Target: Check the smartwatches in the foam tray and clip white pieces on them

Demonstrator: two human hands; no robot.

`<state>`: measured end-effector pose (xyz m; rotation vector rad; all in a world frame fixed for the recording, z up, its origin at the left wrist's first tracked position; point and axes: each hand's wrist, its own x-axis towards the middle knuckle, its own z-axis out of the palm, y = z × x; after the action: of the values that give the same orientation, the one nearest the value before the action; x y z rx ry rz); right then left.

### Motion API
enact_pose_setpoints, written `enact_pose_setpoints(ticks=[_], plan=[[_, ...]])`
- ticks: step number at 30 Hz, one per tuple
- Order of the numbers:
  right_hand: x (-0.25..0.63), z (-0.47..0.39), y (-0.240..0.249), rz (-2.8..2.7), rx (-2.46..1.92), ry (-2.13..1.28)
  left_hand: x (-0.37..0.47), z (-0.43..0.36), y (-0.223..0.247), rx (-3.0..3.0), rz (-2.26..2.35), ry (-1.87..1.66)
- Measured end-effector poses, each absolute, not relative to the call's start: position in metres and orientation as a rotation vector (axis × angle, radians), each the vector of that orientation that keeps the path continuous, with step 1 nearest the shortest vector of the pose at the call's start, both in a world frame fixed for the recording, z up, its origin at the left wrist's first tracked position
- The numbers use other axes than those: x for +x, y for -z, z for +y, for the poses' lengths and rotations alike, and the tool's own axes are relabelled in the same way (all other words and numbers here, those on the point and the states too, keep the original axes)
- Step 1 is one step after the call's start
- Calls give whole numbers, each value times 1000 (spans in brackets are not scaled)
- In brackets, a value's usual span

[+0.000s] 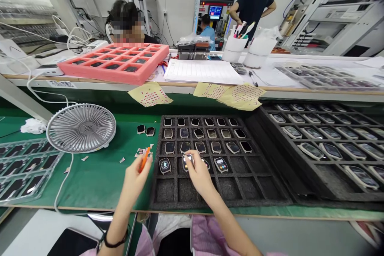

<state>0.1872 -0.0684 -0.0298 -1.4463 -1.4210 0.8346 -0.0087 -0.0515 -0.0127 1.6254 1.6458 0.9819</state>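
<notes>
My left hand [138, 174] is closed round a slim orange tool [144, 159], held over the green mat beside the tray's left edge. In the fingers of my right hand [198, 172] is a smartwatch [187, 162] with a lit screen, at the fourth row of the black foam tray [167, 190]. Whether it still touches its compartment I cannot tell. To its left lies a watch with a lit dial [165, 165], and to its right a watch showing coloured icons [221, 164]. Another watch is partly hidden behind my right hand. Dark-screened watches fill the rows behind.
Small paper-like scraps [143, 152] and two watches [145, 129] lie on the green mat [99, 184]. A grey fan [81, 128] and a clear tray [27, 168] stand left. Another foam tray [333, 184] is right. A pink tray [147, 73] sits on the shelf; people are beyond.
</notes>
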Motion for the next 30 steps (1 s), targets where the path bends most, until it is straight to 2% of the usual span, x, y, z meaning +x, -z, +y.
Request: enact_pose_setpoints(ticks=[3, 5, 8, 11, 14, 17, 20, 24, 30], plan=[[191, -69, 32, -1803, -1560, -558, -40, -38, 22, 1752, 1941, -722], [196, -71, 31, -1849, -1642, -358, -51, -32, 30, 1733, 2084, -621], [212, -71, 26, -1811, -1885, -134, -54, -30, 35, 1665, 2157, -653], [225, -68, 24, -1899, -2085, -108, -38, -38, 27, 1631, 1997, -750], [231, -65, 26, -1950, -2063, -270, -9, -52, 14, 1643, 1696, -857], [235, -65, 28, -1844, -1836, -640, 23, -66, 7, 1564, 1335, -837], [238, -67, 25, -1430, -1432, -1082, 51, -75, 7, 1419, 1076, -700], [234, -71, 14, -816, -935, -1549, 74, -80, 7, 1306, 952, -645], [226, -74, 1, -600, -691, -1711, 82, -83, 2, 1304, 932, -651]])
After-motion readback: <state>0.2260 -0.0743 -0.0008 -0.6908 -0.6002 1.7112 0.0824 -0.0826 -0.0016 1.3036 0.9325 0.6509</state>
